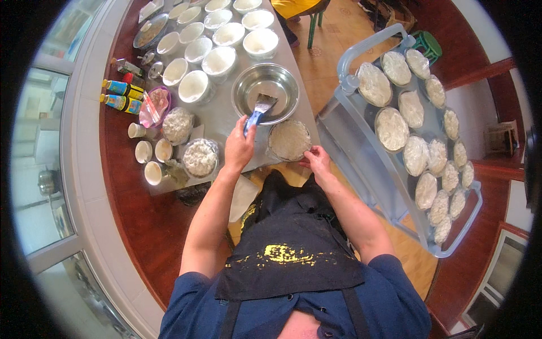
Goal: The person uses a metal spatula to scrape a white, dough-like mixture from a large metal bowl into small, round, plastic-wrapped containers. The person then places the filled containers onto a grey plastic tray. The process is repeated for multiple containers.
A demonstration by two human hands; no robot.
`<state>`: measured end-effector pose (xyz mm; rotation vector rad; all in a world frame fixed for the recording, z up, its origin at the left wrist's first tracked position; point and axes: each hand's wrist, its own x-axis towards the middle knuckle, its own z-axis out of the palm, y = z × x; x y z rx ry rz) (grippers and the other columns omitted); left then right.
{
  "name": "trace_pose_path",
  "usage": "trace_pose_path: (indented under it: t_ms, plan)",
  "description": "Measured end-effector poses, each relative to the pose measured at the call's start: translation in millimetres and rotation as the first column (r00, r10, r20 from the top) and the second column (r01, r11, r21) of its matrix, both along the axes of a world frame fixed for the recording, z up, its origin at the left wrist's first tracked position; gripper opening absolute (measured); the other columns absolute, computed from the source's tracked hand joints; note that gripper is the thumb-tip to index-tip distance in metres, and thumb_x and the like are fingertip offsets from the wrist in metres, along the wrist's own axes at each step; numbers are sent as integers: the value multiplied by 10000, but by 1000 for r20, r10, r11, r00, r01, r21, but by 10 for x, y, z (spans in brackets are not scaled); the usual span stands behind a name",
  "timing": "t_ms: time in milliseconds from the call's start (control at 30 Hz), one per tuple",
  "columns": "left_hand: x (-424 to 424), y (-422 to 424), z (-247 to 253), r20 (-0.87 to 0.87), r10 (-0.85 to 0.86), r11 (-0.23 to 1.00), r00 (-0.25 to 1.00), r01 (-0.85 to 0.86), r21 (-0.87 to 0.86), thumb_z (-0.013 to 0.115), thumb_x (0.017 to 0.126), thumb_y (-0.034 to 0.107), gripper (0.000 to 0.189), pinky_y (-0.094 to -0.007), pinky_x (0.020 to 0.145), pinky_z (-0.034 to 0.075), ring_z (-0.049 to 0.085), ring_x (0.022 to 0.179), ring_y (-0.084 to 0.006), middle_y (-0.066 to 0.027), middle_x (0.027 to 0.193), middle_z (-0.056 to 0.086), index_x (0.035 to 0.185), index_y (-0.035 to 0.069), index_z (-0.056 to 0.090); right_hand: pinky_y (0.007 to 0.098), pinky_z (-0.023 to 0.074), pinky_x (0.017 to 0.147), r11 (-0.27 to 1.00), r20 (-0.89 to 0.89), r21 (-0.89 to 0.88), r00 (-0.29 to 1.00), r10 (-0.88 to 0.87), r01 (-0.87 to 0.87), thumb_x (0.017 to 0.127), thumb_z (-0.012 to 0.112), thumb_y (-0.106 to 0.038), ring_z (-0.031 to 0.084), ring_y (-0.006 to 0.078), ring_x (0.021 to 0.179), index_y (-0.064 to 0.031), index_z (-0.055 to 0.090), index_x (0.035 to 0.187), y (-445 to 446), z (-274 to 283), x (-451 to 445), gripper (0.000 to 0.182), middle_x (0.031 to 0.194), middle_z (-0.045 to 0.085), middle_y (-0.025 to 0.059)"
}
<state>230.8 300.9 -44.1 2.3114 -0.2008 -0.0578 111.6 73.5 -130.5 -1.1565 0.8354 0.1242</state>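
Observation:
My left hand grips the blue handle of what looks like a flat brush. Its dark tip reaches over a stainless steel basin, which has a little liquid at the bottom. Close in front of me, at the table's corner, stands a bowl filled level with a pale, grainy food. The thumb and fingers of my right hand pinch this bowl's near right rim. To the left are two film-lined bowls heaped with white, grainy food, a nearer one and a farther one.
Rows of film-lined white bowls cover the far metal table. Bottles, a pink-lined basket and small cups stand at left. On my right, a grey plastic cart carries several film-covered filled bowls. Another person's yellow clothing shows beyond.

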Motion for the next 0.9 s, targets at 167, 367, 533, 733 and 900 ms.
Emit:
trace_pose_path:
  t_ms: [167,367,533,733,900]
  plan:
    - [-330,170,-231,-526,155,926,836,-308,-217,517,1045,260,294,-367,671,551,691,841,-231,-157,926,660,1161,-3,578,287,521,556,964,-1,-225,989,147,-143,900,635,-33,647,168,650,3,543,1038,-94,-157,43,170,860,646,105]
    - [-658,-156,-511,-806,-126,653,578,-564,-506,578,1025,243,263,-310,588,544,665,676,-211,-111,880,650,1071,-15,586,288,525,570,978,2,-129,986,164,-163,901,645,-29,669,186,691,-9,545,1005,-99,-118,-25,145,883,658,115]
    - [-689,-52,-891,-776,-117,761,620,-446,-471,635,981,210,222,-296,593,516,657,680,-196,-102,772,670,996,-12,633,303,557,611,979,5,-89,982,186,-185,911,655,-40,685,200,747,-15,545,1005,-62,-111,-80,147,880,649,99]
    - [-730,-251,-725,-261,226,967,939,-248,-54,723,851,179,203,-403,672,535,676,696,-239,-138,734,686,842,-10,648,304,578,597,951,-6,-194,970,244,-240,907,667,-37,698,203,769,-13,544,995,-30,-264,-78,153,910,654,99]
    - [-572,-563,-761,-548,220,812,807,-462,-356,696,864,119,181,-364,629,539,681,705,-220,-134,786,697,892,-47,631,304,591,602,889,11,-364,953,304,-280,905,653,-22,699,207,754,-3,552,1018,-143,-683,-151,153,916,654,94]
